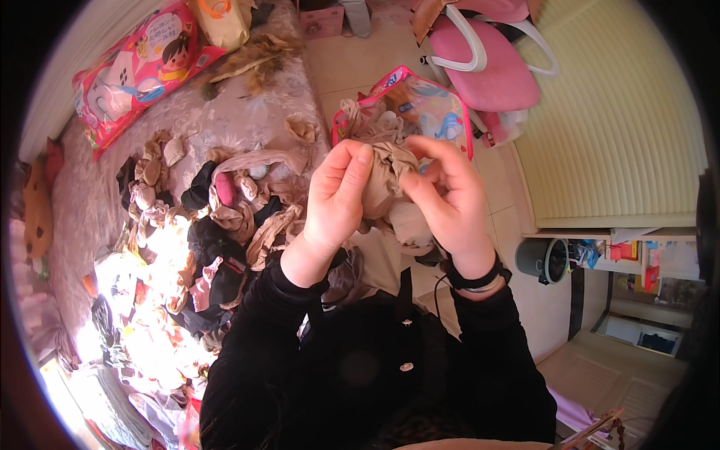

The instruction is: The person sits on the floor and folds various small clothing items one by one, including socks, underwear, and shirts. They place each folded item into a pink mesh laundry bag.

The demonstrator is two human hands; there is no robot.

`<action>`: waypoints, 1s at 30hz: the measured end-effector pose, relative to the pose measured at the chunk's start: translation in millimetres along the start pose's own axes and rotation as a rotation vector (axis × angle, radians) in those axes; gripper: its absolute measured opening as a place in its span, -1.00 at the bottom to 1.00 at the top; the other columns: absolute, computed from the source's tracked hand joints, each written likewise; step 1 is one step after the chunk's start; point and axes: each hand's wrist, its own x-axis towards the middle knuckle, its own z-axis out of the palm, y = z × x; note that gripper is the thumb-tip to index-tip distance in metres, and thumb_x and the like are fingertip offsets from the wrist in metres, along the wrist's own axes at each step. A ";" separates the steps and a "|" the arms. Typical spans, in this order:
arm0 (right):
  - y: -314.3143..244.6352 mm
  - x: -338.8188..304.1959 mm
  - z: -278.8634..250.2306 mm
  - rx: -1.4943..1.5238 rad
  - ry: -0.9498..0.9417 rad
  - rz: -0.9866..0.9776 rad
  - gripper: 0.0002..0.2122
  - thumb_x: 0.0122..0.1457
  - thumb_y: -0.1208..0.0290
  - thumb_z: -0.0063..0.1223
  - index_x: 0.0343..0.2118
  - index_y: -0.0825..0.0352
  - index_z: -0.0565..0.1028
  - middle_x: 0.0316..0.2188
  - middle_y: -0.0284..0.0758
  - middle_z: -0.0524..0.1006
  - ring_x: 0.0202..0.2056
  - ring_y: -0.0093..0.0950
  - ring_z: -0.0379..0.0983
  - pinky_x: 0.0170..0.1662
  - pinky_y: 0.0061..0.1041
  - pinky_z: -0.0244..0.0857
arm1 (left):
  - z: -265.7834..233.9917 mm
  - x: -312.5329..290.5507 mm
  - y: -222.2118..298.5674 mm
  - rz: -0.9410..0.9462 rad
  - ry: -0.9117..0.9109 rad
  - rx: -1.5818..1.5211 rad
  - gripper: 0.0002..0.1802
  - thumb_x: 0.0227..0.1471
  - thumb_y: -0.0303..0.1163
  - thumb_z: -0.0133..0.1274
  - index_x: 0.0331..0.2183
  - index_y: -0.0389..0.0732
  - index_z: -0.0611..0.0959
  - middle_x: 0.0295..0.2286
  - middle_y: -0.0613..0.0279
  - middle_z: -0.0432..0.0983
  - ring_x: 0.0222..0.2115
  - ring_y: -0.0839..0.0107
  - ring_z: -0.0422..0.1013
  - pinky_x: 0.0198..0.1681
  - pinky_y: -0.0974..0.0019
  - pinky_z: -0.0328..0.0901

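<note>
Above the bed's right edge, both hands hold a bunched beige stocking between them, left hand and right hand each pinching it closed, equally near.

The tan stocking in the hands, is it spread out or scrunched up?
Scrunched up: the thin tan stocking sits bunched into a wrinkled ball between the left hand and right hand.
</note>
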 end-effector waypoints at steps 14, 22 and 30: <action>13.5 -2.7 -30.9 0.782 0.238 0.341 -0.91 0.15 0.46 -0.02 -0.34 0.36 0.46 -0.54 -0.50 0.39 -0.54 -0.73 0.23 -0.46 -0.74 0.16 | -21.1 0.6 -6.2 -0.081 -0.059 -0.206 -0.76 0.22 -0.27 -0.19 -0.33 -0.21 0.48 -0.45 0.39 0.41 -0.42 0.65 0.27 -0.29 0.55 0.20; 6.2 7.9 -35.0 0.569 0.142 0.293 -0.87 0.18 0.42 -0.02 -0.32 0.38 0.46 -0.55 -0.45 0.42 -0.56 -0.73 0.21 -0.47 -0.74 0.08 | -15.0 17.3 -15.3 -0.066 -0.110 0.038 -0.78 0.21 -0.27 -0.16 -0.27 -0.22 0.45 -0.41 0.49 0.34 -0.38 0.72 0.17 -0.27 0.60 0.12; 8.9 42.8 -18.5 0.313 0.006 0.041 -0.62 0.13 0.40 0.06 -0.01 0.39 0.31 -0.13 -0.28 0.43 -0.14 -0.56 0.38 -0.11 -0.65 0.24 | 17.1 31.4 -15.5 -0.204 -0.664 0.637 -0.37 -0.07 -0.42 0.10 0.05 -0.36 0.29 -0.07 0.12 0.37 -0.04 0.40 0.28 0.03 0.35 0.17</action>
